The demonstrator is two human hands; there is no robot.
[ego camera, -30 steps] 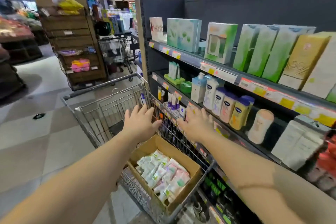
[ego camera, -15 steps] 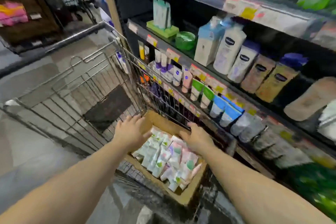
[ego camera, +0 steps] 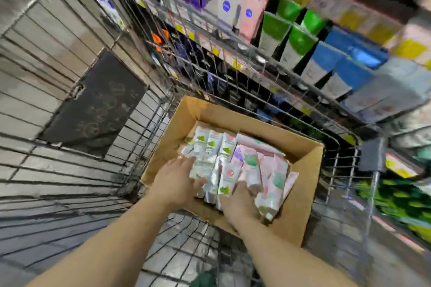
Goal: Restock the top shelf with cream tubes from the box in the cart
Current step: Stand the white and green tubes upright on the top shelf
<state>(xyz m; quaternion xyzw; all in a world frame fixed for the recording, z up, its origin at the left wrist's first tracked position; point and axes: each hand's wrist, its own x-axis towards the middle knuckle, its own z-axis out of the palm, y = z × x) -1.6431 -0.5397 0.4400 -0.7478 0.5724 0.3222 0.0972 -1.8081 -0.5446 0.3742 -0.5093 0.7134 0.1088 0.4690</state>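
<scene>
An open cardboard box sits in the near right corner of the wire cart. It holds a loose pile of several cream tubes, white and pale pink with green and purple marks. My left hand lies on the left edge of the pile, with its fingers stretched over white tubes and its thumb against one. At the pile's near edge my right hand presses in, its fingertips buried among the tubes. The top shelf is out of view.
Right behind the cart's far side stands a shelf of upright tubes in white, pink, green and blue. A black plastic flap lies against the cart's left basket wall. Grey floor tiles show through the wires.
My head has dropped to look straight down into the cart. Both hands went from above the cart down into the box and now touch the tubes.
</scene>
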